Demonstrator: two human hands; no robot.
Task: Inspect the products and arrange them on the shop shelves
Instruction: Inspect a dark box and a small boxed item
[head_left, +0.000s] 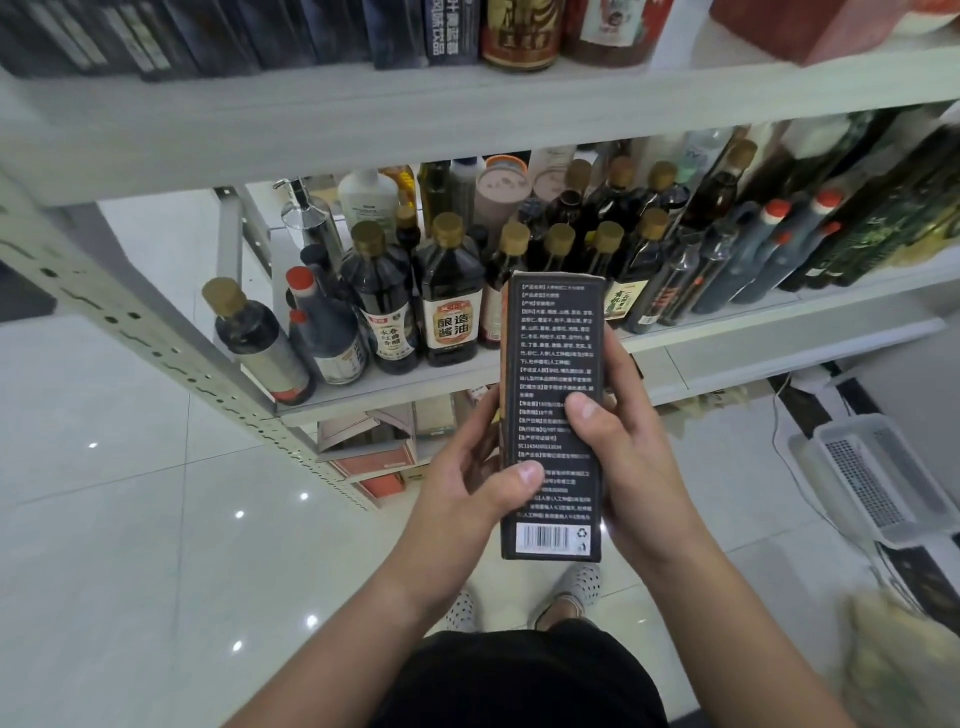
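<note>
A tall black product box (558, 343) with white printed text and a barcode near its bottom is held upright in front of me. My left hand (467, 483) grips its left edge, thumb pressed on the printed face low down. My right hand (623, 441) grips the right edge, thumb on the face a little higher. The box partly hides bottles on the middle shelf (727, 332) behind it.
Several dark sauce bottles (449, 301) with gold or red caps crowd the middle shelf. The upper shelf (363, 119) carries dark boxes and jars. Cartons (374, 447) sit on the bottom shelf. A white plastic basket (883, 478) lies on the tiled floor at right.
</note>
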